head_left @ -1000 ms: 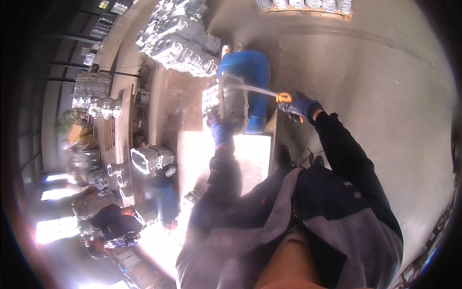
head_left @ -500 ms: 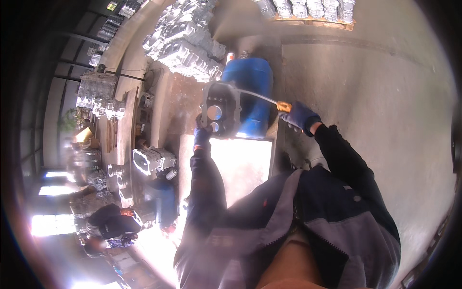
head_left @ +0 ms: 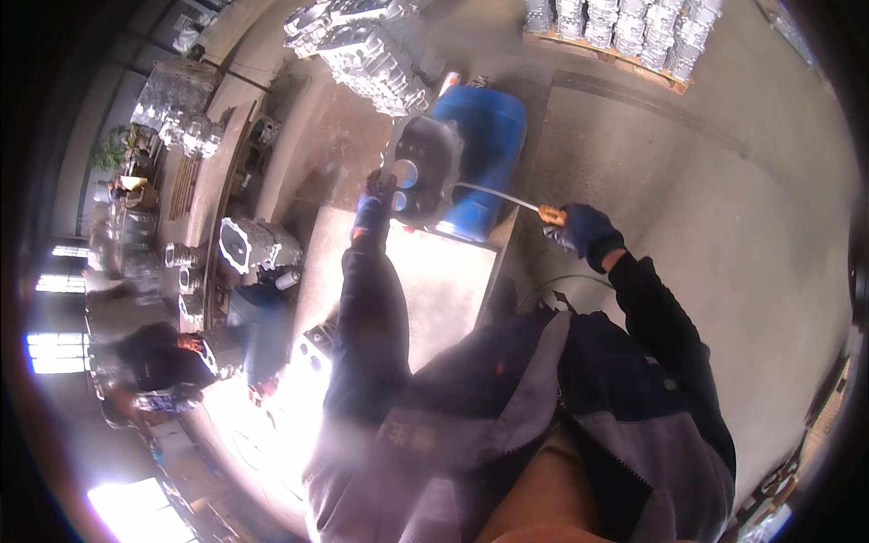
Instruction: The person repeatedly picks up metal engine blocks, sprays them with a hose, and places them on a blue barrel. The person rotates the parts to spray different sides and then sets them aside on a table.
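A dark grey metal housing with two round holes is tilted up over the pale bench top. My left hand, in a dark blue glove, grips its left edge near the holes. In my gloved right hand is the orange-brown handle of a long, thin metal file. The file's far end meets the housing's right edge; whether it touches the rim or passes behind it, I cannot tell. Bright glare washes out much of the bench top.
Behind the housing lies a blue plastic drum. Silvery castings are piled beyond it, with more stacked on a pallet at the far right. A frame-shaped casting stands to the left. Further left, another person bends over parts.
The file's far end has moved from the housing's upper right corner down along its right edge. My view has turned, so the surroundings have shifted.
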The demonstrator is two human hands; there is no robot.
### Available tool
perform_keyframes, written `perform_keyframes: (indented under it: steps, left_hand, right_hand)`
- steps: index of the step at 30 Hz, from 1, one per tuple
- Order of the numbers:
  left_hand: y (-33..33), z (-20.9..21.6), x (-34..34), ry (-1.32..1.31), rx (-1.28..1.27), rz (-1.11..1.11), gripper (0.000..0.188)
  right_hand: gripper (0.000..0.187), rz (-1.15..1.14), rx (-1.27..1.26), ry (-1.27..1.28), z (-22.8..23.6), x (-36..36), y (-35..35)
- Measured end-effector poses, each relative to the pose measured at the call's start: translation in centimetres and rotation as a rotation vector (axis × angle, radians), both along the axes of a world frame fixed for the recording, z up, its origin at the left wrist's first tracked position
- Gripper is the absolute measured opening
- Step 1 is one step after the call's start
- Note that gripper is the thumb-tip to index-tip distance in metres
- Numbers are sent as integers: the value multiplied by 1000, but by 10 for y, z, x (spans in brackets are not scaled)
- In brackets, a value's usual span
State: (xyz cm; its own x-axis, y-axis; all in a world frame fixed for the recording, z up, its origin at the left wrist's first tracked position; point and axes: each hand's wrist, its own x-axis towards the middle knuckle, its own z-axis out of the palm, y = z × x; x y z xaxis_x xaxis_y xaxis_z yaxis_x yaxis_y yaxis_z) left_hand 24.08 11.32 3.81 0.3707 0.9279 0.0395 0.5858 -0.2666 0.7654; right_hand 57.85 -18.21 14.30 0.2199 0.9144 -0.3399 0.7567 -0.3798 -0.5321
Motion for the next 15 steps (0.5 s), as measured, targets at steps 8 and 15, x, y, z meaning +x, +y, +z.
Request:
perform_keyframes:
  steps: [8,15]
  left_hand:
    - [-43,55,3,-252,-169,15,63]
    - [-58,80,8,-296,-236,56,62]
  right_hand:
    - [42,167,-121,96,12,-33,-12]
    - [38,-18,-41,243,46,-52,53]
